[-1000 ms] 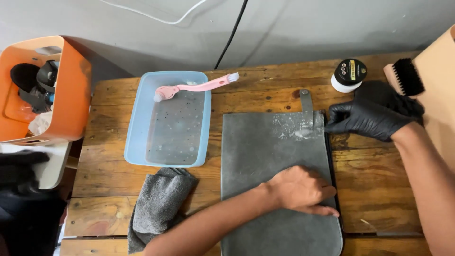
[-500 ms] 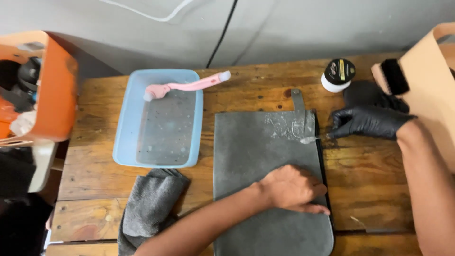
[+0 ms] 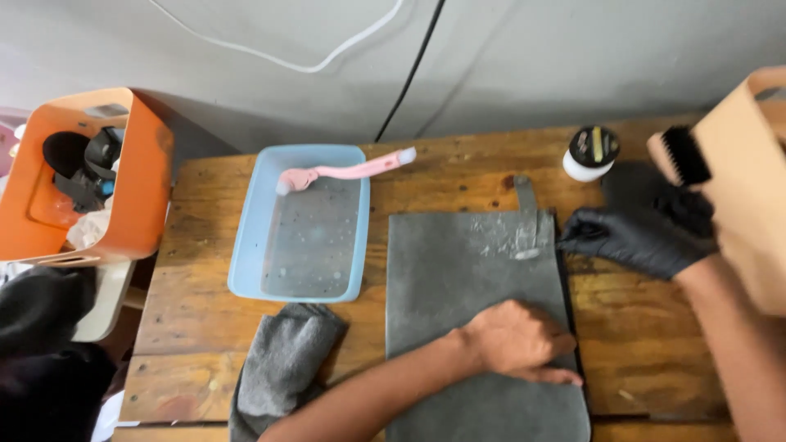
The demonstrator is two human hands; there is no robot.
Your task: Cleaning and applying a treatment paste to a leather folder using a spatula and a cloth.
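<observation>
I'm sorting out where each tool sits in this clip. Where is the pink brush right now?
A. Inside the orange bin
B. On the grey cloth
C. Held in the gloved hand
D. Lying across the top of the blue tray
D: the pink brush lies across the far rim of the blue tray, its head over the tray and its handle tip reaching past the right edge, with no hand touching it.

Bare left hand [image 3: 520, 340] presses grey bag [image 3: 475, 278]; gloved right hand [image 3: 634, 237] touches it.

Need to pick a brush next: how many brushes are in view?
2. A pink brush lies across the far rim of the blue tray. A black-bristled brush sits far right, by the tan bag. The orange bin may hide more.
</observation>
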